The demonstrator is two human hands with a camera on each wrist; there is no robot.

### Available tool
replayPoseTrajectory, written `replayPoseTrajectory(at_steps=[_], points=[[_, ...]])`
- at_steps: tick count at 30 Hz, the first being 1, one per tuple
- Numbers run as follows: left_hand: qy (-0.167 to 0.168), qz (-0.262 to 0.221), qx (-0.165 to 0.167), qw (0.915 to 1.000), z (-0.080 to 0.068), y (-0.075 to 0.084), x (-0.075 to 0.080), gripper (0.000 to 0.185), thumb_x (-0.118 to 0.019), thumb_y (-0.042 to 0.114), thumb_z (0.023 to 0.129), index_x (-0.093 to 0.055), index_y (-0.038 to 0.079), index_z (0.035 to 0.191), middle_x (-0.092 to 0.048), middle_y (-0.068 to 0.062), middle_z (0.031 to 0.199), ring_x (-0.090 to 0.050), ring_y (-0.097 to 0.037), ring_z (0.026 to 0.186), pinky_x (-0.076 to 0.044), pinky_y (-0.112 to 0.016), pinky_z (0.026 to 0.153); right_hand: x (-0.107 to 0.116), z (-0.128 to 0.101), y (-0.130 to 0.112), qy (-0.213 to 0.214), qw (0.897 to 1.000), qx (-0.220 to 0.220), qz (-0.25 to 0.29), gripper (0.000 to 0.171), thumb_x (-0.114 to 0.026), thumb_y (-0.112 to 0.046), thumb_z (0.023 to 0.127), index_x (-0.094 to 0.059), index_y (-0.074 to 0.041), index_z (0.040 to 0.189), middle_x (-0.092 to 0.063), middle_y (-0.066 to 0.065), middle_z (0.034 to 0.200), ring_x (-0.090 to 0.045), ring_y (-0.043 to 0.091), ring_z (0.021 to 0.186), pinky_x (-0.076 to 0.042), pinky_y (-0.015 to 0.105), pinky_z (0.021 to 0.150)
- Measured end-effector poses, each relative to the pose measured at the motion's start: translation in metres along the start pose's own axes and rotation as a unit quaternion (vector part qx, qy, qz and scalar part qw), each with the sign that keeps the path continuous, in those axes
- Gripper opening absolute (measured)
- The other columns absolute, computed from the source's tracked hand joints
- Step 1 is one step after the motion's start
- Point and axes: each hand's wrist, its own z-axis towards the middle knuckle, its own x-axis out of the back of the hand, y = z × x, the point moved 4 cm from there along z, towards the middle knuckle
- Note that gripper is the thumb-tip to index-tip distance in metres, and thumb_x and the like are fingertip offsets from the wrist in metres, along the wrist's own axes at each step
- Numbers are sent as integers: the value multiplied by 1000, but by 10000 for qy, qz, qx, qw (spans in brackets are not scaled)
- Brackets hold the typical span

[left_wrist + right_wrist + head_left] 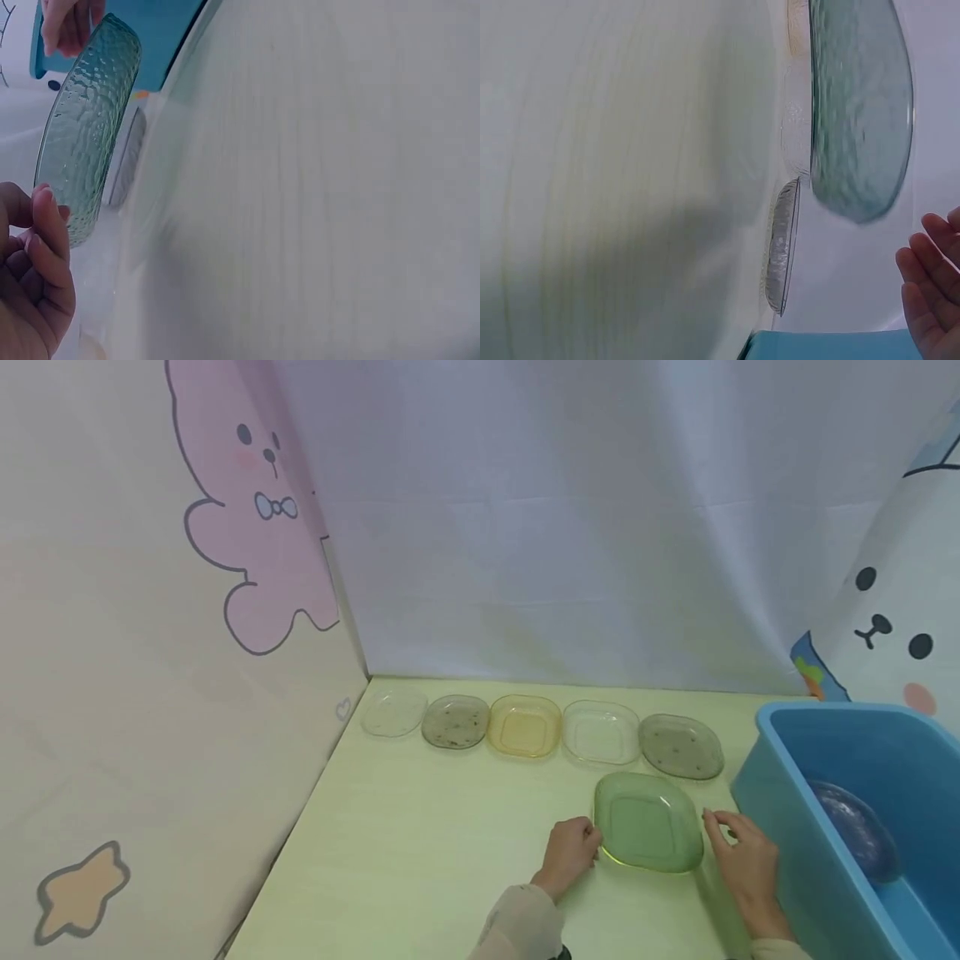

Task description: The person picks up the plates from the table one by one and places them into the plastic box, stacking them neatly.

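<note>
A green clear plate (651,821) with rounded corners and a rippled underside is held raised over the table, tilted. My left hand (570,853) pinches its left rim between thumb and curled fingers, as the left wrist view shows on the plate (90,127). Beside the opposite rim is my right hand (746,858), its fingers loosely bent. In the right wrist view a gap separates this hand (936,281) from the plate (862,105), and nothing is in its grasp.
Along the table's back edge runs a row of several clear dishes, among them an amber one (525,726) and a grey one (682,746). At the right, a blue bin (795,827) holds a dark bluish dish (855,831). Printed curtains (525,527) enclose the table.
</note>
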Motion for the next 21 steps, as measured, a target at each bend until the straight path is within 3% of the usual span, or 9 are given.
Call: replayPoseTrajectory(at_steps=[2, 12, 21], points=[[73, -57, -23, 10000, -5, -6, 11, 19, -50, 9, 86, -57, 9, 68, -54, 6, 52, -44, 0, 41, -37, -15, 41, -1, 0, 1, -30, 10000, -75, -13, 6, -72, -3, 69, -68, 2, 70, -67, 15, 71, -25, -34, 74, -34, 5, 59], [560, 94, -52, 9984, -21, -39, 63, 22, -51, 12, 89, -55, 8, 68, -54, 5, 51, -42, 0, 41, -34, -16, 41, -7, 0, -6, -231, 9996, -185, -21, 5, -70, -3, 71, -68, 1, 69, -67, 16, 71, -22, -36, 76, -32, 2, 59], [1045, -21, 95, 9945, -31, -56, 103, 21, -49, 10, 89, -58, 6, 71, -57, 2, 54, -47, 0, 44, -37, -15, 42, -13, -1, -9, -358, 9990, -260, -11, 4, -71, -3, 71, -69, -1, 68, -67, 14, 70, -30, -30, 71, -32, 1, 60]])
